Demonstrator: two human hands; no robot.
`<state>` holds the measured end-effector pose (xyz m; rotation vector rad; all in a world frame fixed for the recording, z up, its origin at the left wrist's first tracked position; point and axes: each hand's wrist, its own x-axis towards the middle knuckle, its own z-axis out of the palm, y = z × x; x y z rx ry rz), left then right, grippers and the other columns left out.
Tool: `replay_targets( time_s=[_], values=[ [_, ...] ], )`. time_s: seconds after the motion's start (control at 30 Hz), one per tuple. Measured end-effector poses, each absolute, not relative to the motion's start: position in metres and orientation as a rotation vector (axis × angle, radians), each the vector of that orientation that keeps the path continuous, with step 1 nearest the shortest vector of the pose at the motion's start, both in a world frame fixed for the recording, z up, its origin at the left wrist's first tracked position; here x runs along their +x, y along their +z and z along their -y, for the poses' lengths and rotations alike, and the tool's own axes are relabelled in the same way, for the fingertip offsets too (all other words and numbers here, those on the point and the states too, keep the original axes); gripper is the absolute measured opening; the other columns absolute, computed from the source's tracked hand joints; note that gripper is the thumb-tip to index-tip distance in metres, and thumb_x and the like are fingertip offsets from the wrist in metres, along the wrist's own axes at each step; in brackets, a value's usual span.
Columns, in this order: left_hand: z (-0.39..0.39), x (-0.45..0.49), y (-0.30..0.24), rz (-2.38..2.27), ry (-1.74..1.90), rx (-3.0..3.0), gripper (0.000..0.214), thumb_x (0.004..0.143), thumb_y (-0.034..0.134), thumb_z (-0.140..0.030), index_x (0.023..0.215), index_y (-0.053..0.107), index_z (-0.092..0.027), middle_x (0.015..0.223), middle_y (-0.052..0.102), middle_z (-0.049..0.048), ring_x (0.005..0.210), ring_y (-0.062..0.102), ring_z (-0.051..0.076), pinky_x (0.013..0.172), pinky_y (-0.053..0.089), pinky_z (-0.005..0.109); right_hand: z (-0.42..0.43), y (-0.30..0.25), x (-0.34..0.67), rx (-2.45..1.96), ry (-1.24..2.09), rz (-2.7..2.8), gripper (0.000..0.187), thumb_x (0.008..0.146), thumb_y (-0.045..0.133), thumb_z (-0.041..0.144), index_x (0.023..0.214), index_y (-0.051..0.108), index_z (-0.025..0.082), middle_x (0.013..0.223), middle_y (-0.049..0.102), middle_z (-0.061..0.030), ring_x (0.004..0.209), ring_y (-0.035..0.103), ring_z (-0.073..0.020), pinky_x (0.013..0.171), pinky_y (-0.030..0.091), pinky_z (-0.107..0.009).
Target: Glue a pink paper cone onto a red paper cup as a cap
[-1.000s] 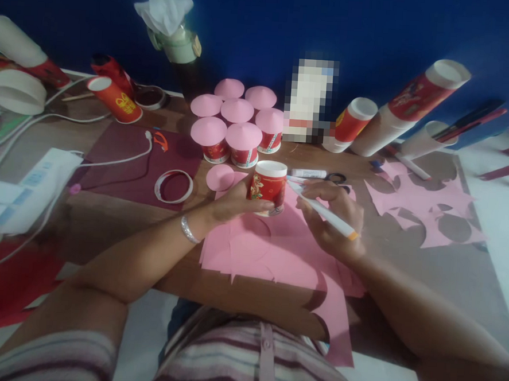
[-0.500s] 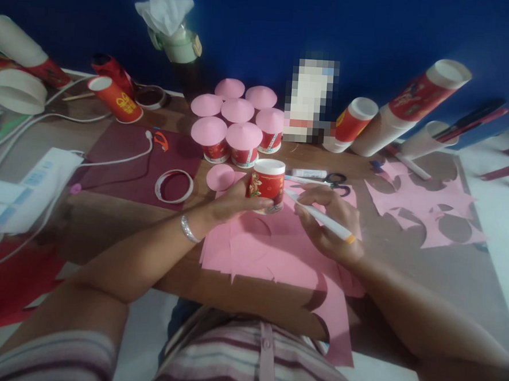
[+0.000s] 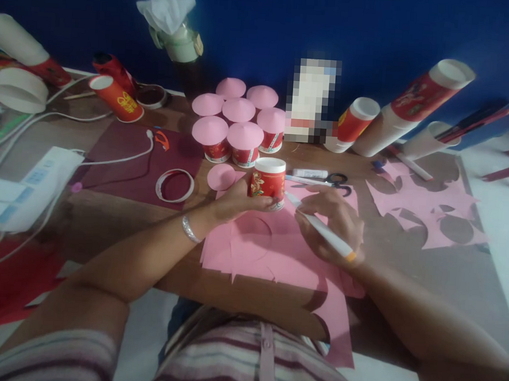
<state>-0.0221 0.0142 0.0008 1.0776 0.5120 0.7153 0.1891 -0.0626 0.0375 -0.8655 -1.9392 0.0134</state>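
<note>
My left hand (image 3: 237, 201) is closed around a short red paper cup (image 3: 269, 183) with a white rim and a printed flower pattern, held upright above the pink sheets. Pinched in my right hand (image 3: 334, 218) is a white marker (image 3: 329, 235) with an orange end; its tip points at the cup's right side, and I cannot tell whether it touches. Beneath both hands lie stacked pink paper sheets (image 3: 250, 253), one with a circle outline. A cut pink disc (image 3: 221, 177) is beside my left fingers. Behind the cup stand several red cups topped with pink paper cones (image 3: 237, 110).
Scissors (image 3: 339, 181) and a glue stick (image 3: 310, 174) lie behind my right hand. Pink offcuts (image 3: 426, 204) are on the right. Tall cup stacks (image 3: 424, 100) stand at the back right. Left are a paper ring (image 3: 174, 185), white cables and a white power strip (image 3: 43, 186).
My right hand and the marker have shifted very slightly, with the marker's tip still by the cup. The cup stays in my left hand in nearly the same place.
</note>
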Motion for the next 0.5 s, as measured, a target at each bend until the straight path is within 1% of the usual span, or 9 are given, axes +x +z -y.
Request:
replay_targets(
  time_s=[0.07,0.1,0.2,0.23,0.33,0.4,0.5],
  values=[
    [-0.0144,-0.0214,-0.0036,-0.596,0.74,1.132,0.054,0.073,0.093,-0.037,0.11,0.058,-0.019,0.095,0.068,0.0029,0.084,0.065,0.015,0.077,0.056,0.032,0.0622,0.0344,0.1888,-0.738,-0.029,2.005,0.021,0.093,0.068,0.012,0.109,0.063,0.024,0.087,0.076,-0.0002,0.075,0.074,-0.0177,0.089,0.067,-0.043],
    [-0.0144,-0.0209,-0.0049,-0.638,0.754,1.179,0.06,0.07,0.095,-0.039,0.112,0.057,-0.019,0.1,0.069,0.0041,0.087,0.066,0.017,0.077,0.056,0.033,0.0623,0.0328,0.1888,-0.709,-0.037,2.037,0.023,0.093,0.068,0.011,0.111,0.063,0.023,0.089,0.076,-0.0012,0.078,0.074,-0.0179,0.09,0.067,-0.044],
    [-0.0143,-0.019,-0.0045,-0.711,0.779,1.347,0.07,0.065,0.097,-0.044,0.114,0.054,-0.019,0.121,0.069,0.0117,0.106,0.068,0.025,0.086,0.058,0.038,0.0641,0.0288,0.189,-0.718,-0.036,2.096,0.028,0.094,0.067,0.009,0.119,0.064,0.021,0.097,0.078,-0.0046,0.086,0.075,-0.0198,0.095,0.066,-0.047],
    [-0.0143,-0.0183,-0.0035,-0.717,0.776,1.388,0.072,0.065,0.097,-0.047,0.115,0.054,-0.019,0.125,0.069,0.0133,0.111,0.067,0.027,0.09,0.058,0.04,0.0647,0.0279,0.1892,-0.726,-0.039,2.1,0.031,0.094,0.066,0.008,0.122,0.064,0.021,0.1,0.078,-0.0054,0.088,0.076,-0.0203,0.096,0.065,-0.048],
    [-0.0141,-0.0167,-0.0005,-0.69,0.769,1.439,0.081,0.065,0.096,-0.052,0.124,0.051,-0.02,0.128,0.069,0.0143,0.12,0.066,0.031,0.098,0.057,0.044,0.0653,0.0271,0.1896,-0.736,-0.061,2.107,0.037,0.095,0.06,0.004,0.128,0.062,0.02,0.104,0.079,-0.0071,0.092,0.076,-0.0212,0.096,0.064,-0.048],
    [-0.0139,-0.0162,0.0005,-0.668,0.774,1.441,0.087,0.064,0.097,-0.054,0.128,0.05,-0.02,0.129,0.068,0.0149,0.123,0.066,0.032,0.101,0.056,0.045,0.0645,0.0279,0.1894,-0.734,-0.074,2.106,0.037,0.095,0.059,0.003,0.129,0.062,0.017,0.103,0.079,-0.0088,0.092,0.076,-0.0218,0.095,0.064,-0.047],
    [-0.0135,-0.0161,0.001,-0.662,0.756,1.425,0.089,0.064,0.097,-0.055,0.13,0.05,-0.02,0.132,0.068,0.0161,0.125,0.065,0.034,0.103,0.056,0.046,0.0629,0.03,0.1891,-0.736,-0.092,2.097,0.035,0.095,0.059,0.004,0.128,0.062,0.016,0.1,0.078,-0.0093,0.09,0.075,-0.0223,0.091,0.065,-0.045]
  ],
)
